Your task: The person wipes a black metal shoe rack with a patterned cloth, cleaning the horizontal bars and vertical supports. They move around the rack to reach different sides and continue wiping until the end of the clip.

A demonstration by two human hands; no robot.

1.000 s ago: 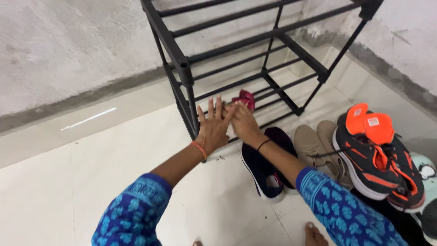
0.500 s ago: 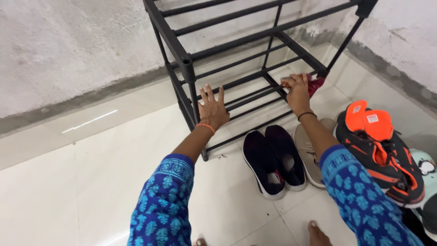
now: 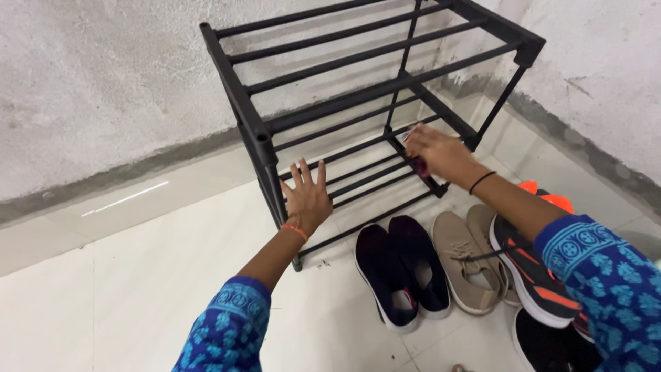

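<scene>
While L hand (image 3: pixel 306 198) open by rack (image 3: pixel 261 141), R hand (image 3: pixel 434 151) grips cloth (image 3: pixel 419 165).

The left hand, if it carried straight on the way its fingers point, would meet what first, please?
Most likely the left hand would first meet the black metal shoe rack's lower bars just beyond its fingertips, though depth is unclear.

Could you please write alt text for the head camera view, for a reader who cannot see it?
A person's right hand presses a small cloth on the side bar of a black metal shoe rack, while the left hand rests spread near its front post. Dark slip-on shoes sit on the white floor.
</scene>
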